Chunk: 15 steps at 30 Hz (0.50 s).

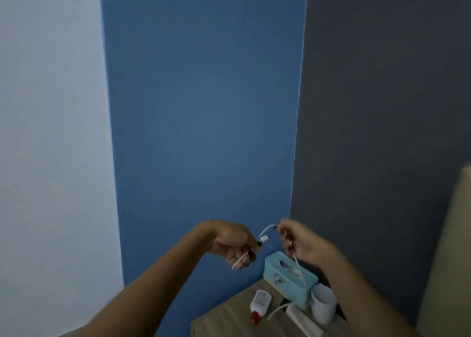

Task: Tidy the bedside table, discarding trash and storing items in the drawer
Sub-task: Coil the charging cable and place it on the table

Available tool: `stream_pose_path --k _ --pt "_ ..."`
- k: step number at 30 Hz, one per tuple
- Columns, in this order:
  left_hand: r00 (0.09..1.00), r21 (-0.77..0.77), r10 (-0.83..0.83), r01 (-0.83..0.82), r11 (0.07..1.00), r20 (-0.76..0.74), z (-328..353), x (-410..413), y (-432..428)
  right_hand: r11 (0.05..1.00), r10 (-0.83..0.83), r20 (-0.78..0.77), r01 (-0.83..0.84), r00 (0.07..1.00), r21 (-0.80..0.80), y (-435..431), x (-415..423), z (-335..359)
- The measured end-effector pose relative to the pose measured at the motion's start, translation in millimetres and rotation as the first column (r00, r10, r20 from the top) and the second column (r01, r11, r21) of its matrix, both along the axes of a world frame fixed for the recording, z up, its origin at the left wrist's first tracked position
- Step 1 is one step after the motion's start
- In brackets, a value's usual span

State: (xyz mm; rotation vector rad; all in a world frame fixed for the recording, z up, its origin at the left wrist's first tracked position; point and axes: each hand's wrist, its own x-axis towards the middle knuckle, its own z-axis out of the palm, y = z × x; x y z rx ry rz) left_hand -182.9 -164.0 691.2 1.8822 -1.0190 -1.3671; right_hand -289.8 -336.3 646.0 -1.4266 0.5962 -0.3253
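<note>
Both hands are raised above the wooden bedside table [224, 319], holding one white charging cable [265, 231]. My left hand [235, 243] pinches the cable near its plug end, and a short length sticks out below the fingers. My right hand [300, 240] grips the cable further along. From there the cable hangs down in front of a light blue tissue box [280, 278] to the tabletop. A white bottle with a red cap [260, 303] lies on its side on the table. A white cup [323, 305] stands upright beside the tissue box.
A white flat object [302, 320] lies near the table's front, partly under my right forearm. A beige padded headboard [451, 260] rises at the right. Blue and grey walls meet in a corner directly behind the table.
</note>
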Motion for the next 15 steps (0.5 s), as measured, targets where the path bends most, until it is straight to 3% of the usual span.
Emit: stream_pose_path --k 2,5,9,12,15 --pt "0.991 -0.020 0.086 -0.088 0.996 -0.101 -9 1 -2 1.000 0.007 0.011 -0.006 1.000 -0.022 5 5 32" --pt "0.941 -0.205 0.269 -0.310 0.928 -0.203 -13 4 -5 0.991 -0.051 0.085 0.061 0.995 -0.118 19 10 57" --pt "0.907 -0.322 0.270 -0.374 0.870 -0.324 -11 -3 -9 0.935 -0.067 0.233 0.142 0.970 -0.324 48 14 55" --pt "0.825 -0.391 0.257 -0.482 0.784 -0.503 -8 -10 -10 0.719 -0.039 0.227 0.185 0.973 -0.670 73 13 38" --pt "0.888 -0.450 0.303 -0.440 0.777 -0.346 -14 -10 -11 0.431 -0.035 0.244 0.234 0.969 -0.871 85 6 13"
